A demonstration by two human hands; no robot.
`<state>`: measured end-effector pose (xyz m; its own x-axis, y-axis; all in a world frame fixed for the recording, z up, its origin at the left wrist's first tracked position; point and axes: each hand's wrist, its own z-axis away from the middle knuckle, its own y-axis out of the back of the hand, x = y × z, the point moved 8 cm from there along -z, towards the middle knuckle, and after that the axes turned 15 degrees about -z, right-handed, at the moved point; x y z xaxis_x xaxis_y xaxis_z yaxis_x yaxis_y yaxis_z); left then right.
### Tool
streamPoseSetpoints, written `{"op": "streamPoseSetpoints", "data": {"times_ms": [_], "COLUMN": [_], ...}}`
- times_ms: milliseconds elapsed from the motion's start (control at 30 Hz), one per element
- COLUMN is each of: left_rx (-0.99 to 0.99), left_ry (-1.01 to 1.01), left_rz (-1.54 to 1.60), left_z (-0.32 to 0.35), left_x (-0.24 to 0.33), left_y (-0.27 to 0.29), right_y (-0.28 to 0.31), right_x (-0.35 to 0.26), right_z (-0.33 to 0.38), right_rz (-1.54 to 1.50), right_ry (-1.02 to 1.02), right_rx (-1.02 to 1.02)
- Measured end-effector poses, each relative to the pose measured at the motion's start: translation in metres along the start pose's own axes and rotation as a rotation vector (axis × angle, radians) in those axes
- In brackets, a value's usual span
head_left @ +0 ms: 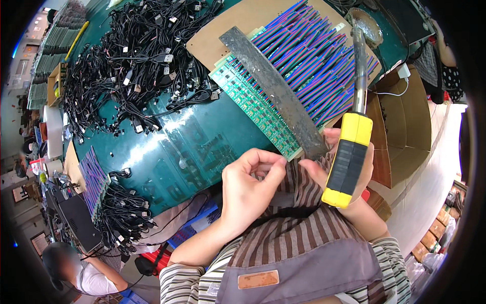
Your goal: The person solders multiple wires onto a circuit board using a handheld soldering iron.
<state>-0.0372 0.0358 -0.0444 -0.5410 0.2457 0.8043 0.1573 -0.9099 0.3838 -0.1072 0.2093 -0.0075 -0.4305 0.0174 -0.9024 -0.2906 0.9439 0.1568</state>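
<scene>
My left hand (248,190) is closed in a pinch at the near corner of a green circuit board panel (258,111); whatever its fingertips hold is too small to make out. In my right hand (367,169) is a soldering iron (349,157) with a yellow and black handle, its metal shaft pointing away toward the far right. My right thumb sticks out toward the panel's corner. A worn dark metal bar (276,88) lies diagonally across the panel. Bundles of blue, red and dark wires (314,66) fan out beyond the bar over a brown board (210,43).
Black USB cables (147,61) are heaped at the far left of the green table mat (202,147), with another bunch (121,218) nearer. A dish (367,25) stands at the far right. An open cardboard box (405,126) is on the right. Another person (96,273) sits at lower left.
</scene>
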Motion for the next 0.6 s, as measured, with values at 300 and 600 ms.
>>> {"op": "streamPoseSetpoints", "data": {"times_ms": [300,600], "left_rx": [-0.089,-0.064], "left_ry": [0.084,0.086], "left_rz": [0.234,0.251], "left_z": [-0.009,-0.006], "left_x": [-0.012,-0.012], "left_y": [-0.004,-0.004], "right_y": [0.009,0.051], "right_x": [-0.007,0.004], "right_z": [-0.011,0.018], "right_rz": [0.207,0.03], "right_ry": [-0.023,-0.291], "right_rx": [0.024,0.189]}}
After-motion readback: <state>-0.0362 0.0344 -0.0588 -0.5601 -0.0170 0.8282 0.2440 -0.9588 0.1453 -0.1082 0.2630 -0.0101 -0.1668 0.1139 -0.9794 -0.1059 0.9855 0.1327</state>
